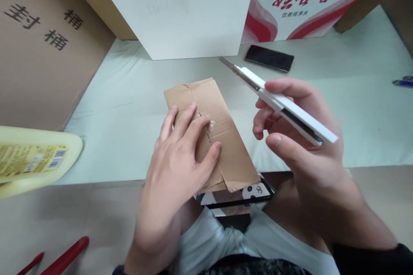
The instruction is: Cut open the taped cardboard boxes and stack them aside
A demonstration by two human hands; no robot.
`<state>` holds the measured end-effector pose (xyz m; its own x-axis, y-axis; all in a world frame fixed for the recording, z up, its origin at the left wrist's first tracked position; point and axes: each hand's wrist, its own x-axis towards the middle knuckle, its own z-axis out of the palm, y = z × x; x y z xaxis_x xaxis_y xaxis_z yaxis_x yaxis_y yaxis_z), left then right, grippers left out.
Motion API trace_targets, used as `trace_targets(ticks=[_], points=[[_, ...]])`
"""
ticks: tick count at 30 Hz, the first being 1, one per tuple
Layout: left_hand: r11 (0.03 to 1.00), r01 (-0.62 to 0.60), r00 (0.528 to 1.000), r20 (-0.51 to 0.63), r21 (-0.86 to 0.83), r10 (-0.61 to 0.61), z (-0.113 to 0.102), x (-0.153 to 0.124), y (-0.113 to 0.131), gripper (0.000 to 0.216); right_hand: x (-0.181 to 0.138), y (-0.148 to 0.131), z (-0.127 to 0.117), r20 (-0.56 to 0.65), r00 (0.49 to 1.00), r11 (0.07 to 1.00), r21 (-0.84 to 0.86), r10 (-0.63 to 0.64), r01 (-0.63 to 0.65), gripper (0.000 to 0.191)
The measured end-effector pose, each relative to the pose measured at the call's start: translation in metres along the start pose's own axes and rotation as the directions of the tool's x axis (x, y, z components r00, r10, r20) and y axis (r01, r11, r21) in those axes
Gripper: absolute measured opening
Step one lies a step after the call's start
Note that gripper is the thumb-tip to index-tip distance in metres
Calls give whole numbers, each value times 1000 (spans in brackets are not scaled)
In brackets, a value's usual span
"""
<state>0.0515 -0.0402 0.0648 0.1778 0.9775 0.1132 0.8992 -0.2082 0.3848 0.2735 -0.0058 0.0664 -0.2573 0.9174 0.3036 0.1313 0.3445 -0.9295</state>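
Observation:
A flattened piece of brown cardboard lies on the pale green tabletop, its near end reaching past the table's front edge. A torn crease runs along its length. My left hand rests on it, palm down, with the fingers spread. To the right, above the table, my right hand holds a white utility knife between thumb and fingers. The knife's metal blade is out and points up and left, apart from the cardboard.
Behind stand a white box and a printed white-and-red carton. A black phone lies before them. At left are a large brown carton and a yellow bottle. Pens lie far right.

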Motion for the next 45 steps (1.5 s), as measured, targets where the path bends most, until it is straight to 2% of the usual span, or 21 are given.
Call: trace_targets(ticks=[6,10,15,18,23,26,29,32,35,45], points=[[998,-8,999,40,63,5,-14,-10,-4,45,-2,2,-1,17,1000,997,-77,-14,15,53],[997,-68,997,41,41,66,-9,-7,-3,45,-4,-6,-1,38,999,995,-96,-15,18,51],[995,-77,997,38,67,75,2,-8,13,53,-6,-19,-2,37,998,988,-150,-42,48,29],[990,-98,994,49,99,94,8,-11,20,62,-6,-22,-3,16,997,988,-138,-71,72,23],[992,-74,997,37,104,70,10,-14,20,64,-7,-22,-3,89,995,996,-79,-44,51,33],[993,-70,996,59,91,65,8,-13,19,65,-5,-24,3,55,997,982,-175,-54,63,20],[993,-79,995,62,91,74,7,-13,19,66,-2,-25,9,30,991,947,-293,-130,134,6],[993,-77,995,67,88,71,7,-13,20,64,-1,-22,13,74,980,921,-334,-187,201,11],[994,-72,995,78,81,65,7,-13,21,62,-2,-21,15,87,979,905,-373,-185,204,18],[997,-42,995,97,69,36,9,-12,27,57,-2,-20,22,112,966,852,-454,-234,259,12]])
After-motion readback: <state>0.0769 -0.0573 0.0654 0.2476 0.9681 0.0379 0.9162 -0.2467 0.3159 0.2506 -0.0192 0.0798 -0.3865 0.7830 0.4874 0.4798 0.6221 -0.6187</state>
